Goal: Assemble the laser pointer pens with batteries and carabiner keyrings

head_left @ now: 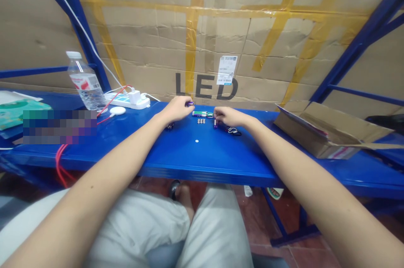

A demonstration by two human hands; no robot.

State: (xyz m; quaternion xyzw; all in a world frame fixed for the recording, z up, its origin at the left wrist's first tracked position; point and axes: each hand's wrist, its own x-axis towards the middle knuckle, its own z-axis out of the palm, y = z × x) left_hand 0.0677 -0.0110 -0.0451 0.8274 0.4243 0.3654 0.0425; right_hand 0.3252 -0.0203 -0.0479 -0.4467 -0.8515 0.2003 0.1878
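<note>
My left hand (179, 109) is closed on a short purple metal piece (189, 103) near the back of the blue table. My right hand (226, 115) pinches a small purple metal tube (216, 124), which points down toward the tabletop. Between the hands lie several slim green and silver metal tubes (202, 114). Just in front of them, several small round button cells (201, 121) sit in rows. By my right wrist rests a silver carabiner clip (232, 131) with a dark cord. Small dark parts (171, 126), too blurred to name, lie under my left wrist.
A small white disc (197, 141) lies on the blue table (202, 156). On the left stand a water bottle (84, 83) and a white power strip (126, 100) with red cables (59, 160). An open cardboard box (331, 144) is at right. Taped cardboard (142, 45) forms the back.
</note>
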